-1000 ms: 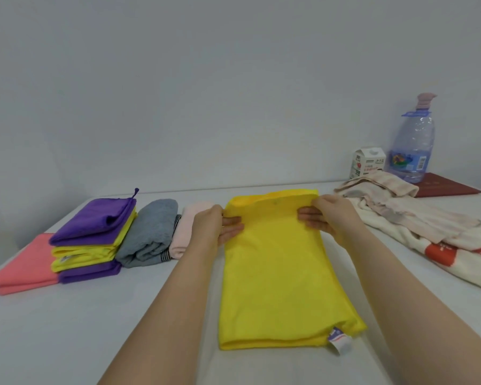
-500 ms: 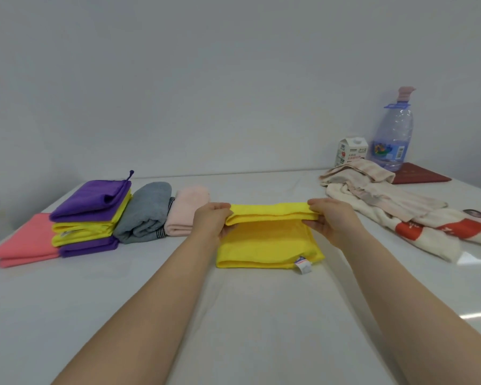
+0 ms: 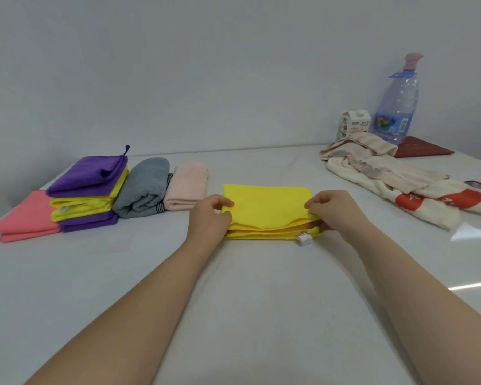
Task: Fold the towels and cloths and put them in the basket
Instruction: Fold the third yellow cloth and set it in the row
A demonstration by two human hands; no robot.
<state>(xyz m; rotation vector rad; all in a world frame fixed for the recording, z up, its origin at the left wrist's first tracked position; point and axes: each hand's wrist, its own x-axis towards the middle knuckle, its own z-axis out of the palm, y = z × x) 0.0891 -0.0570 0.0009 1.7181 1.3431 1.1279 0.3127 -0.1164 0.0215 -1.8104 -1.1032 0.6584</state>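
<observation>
A yellow cloth (image 3: 267, 207) lies folded in several layers in the middle of the white table (image 3: 233, 287). My left hand (image 3: 208, 218) pinches its near left corner. At the near right corner my right hand (image 3: 333, 211) pinches the top layer, beside a small white label. To the left lie folded cloths: a pink one (image 3: 186, 186), a grey one (image 3: 142, 187), a purple and yellow stack (image 3: 86, 190) and a coral one (image 3: 22, 218). Unfolded cream and striped towels (image 3: 386, 176) sprawl at the right. No basket is in view.
A large water bottle (image 3: 397, 107), a small milk carton (image 3: 351, 126) and a dark red booklet (image 3: 419, 148) stand at the back right near the grey wall. The table's left edge runs just beyond the coral cloth.
Both hands brought the yellow cloth's far edge toward me over the near half, so it went from a long strip to a short folded stack. The hands now hold the near corners.
</observation>
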